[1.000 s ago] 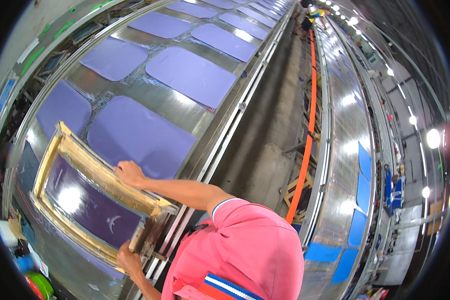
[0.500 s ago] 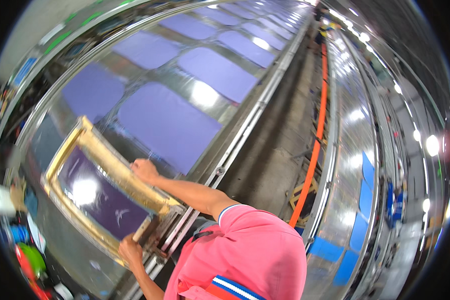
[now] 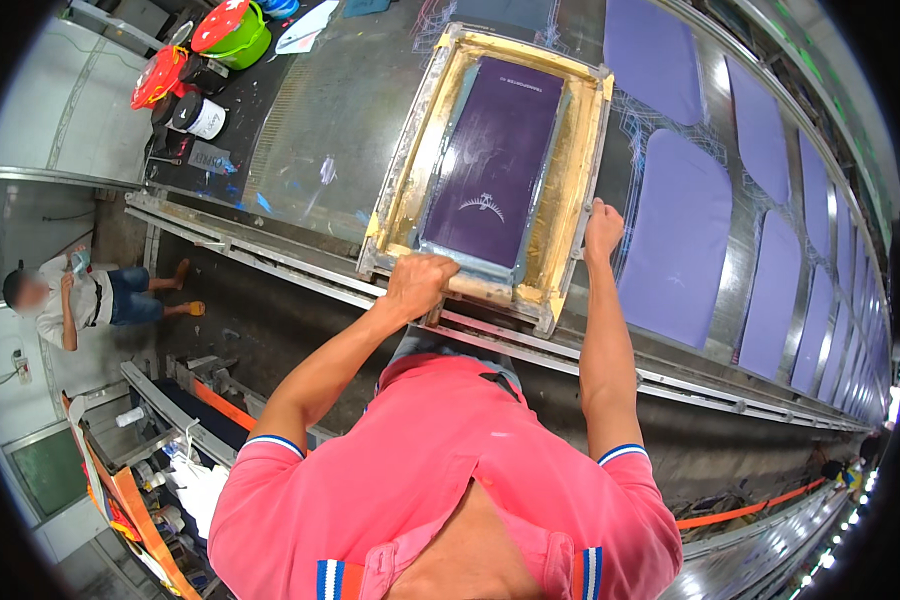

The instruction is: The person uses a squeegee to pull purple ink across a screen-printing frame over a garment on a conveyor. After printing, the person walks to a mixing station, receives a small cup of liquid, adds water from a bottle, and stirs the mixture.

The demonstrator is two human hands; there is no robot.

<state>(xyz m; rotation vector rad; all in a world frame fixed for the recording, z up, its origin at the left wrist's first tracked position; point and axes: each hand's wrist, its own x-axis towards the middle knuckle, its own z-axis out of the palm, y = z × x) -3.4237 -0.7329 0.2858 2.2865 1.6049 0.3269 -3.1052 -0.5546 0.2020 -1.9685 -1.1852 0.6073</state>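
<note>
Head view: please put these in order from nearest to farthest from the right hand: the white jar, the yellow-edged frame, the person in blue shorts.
1. Yellow-edged frame: at the right hand, on its left.
2. White jar: upper left.
3. Person in blue shorts: far left.

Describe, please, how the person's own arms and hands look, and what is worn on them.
The left hand and right hand are without gloves. The forearms are bare, and no watch shows. The short sleeves are pink, with blue and white stripes at the hems.
</note>
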